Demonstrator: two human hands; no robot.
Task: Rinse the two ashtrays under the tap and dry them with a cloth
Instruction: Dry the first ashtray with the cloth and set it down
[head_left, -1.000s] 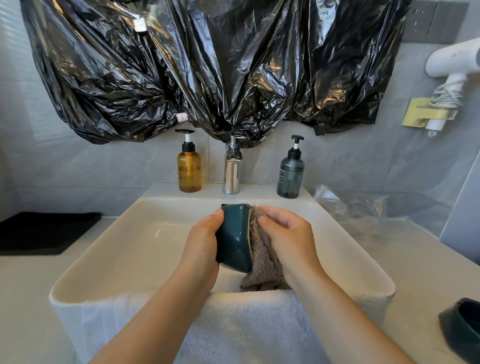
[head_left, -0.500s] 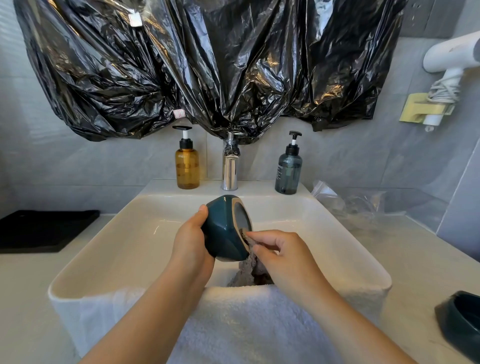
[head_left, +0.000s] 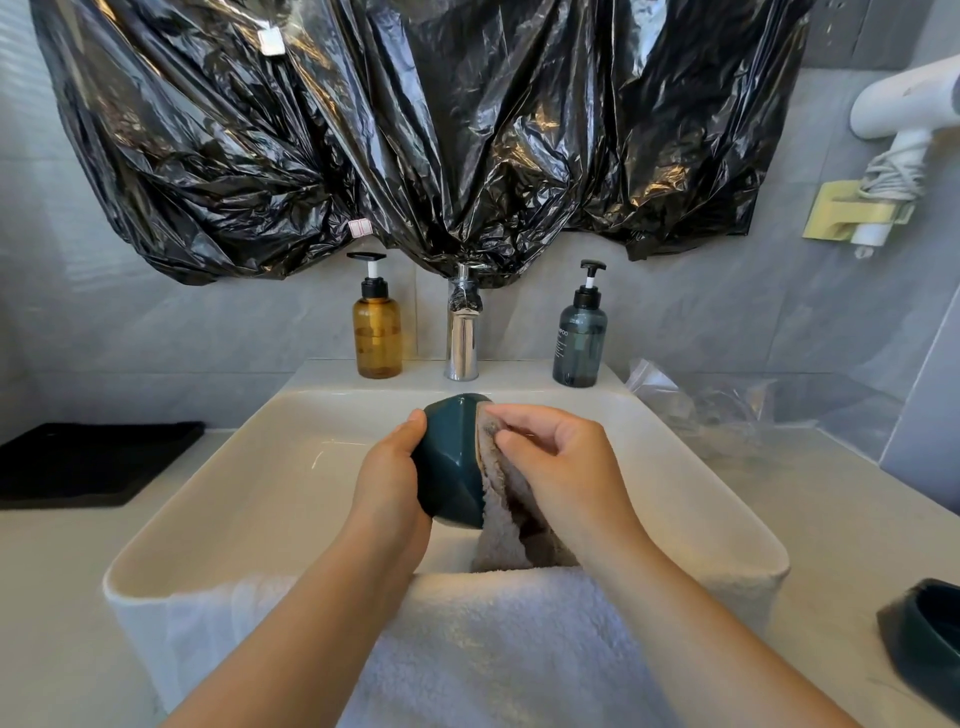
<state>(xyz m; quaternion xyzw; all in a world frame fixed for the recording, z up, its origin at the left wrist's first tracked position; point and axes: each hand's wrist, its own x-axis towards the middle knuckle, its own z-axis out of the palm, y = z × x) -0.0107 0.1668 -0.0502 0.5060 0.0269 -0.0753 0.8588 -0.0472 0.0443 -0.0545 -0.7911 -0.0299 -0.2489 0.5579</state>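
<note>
Head view: teal ashtray (head_left: 454, 462) is hanging over the middle of the sink basin (head_left: 208, 499), tipped on its side, with its open face turning toward 3 o'clock. Left hand (head_left: 387, 478) is gripping its outer wall from 9 o'clock, thumb lying on the upper wall. Right hand (head_left: 561, 462) is pinching a beige cloth (head_left: 506, 514) and pressing it against the ashtray's mouth; the cloth's tail is dangling toward 6 o'clock. White towel (head_left: 467, 649) is draping over the basin's near rim. Second ashtray (head_left: 930, 644) is sitting on the counter at 4 o'clock, well apart. Tap (head_left: 462, 332) is standing at 12 o'clock between an amber bottle (head_left: 376, 327) and a grey bottle (head_left: 579, 338).
</note>
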